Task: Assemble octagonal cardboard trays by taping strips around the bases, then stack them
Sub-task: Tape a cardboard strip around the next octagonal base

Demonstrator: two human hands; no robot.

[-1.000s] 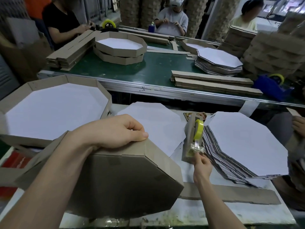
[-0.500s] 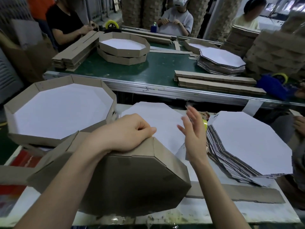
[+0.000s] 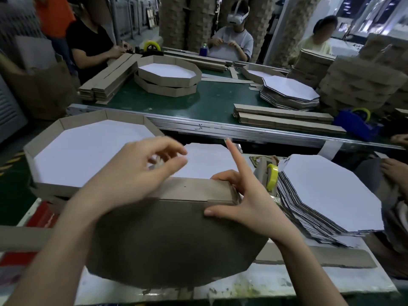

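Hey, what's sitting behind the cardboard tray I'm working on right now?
A white sheet lies flat behind the tray, with a tape dispenser to its right. The tray, left hand and right hand cover the sheet's near edge.

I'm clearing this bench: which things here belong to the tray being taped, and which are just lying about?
In the job: upended tray, gripped by the right hand; left hand above it; yellow tape dispenser; pile of bases; finished tray.
Lying about: blue dispenser, strip bundles, stacked trays on the green belt.

Green-topped bench (image 3: pixel 216 104), metal rail (image 3: pixel 242 131), seated workers (image 3: pixel 234 44)
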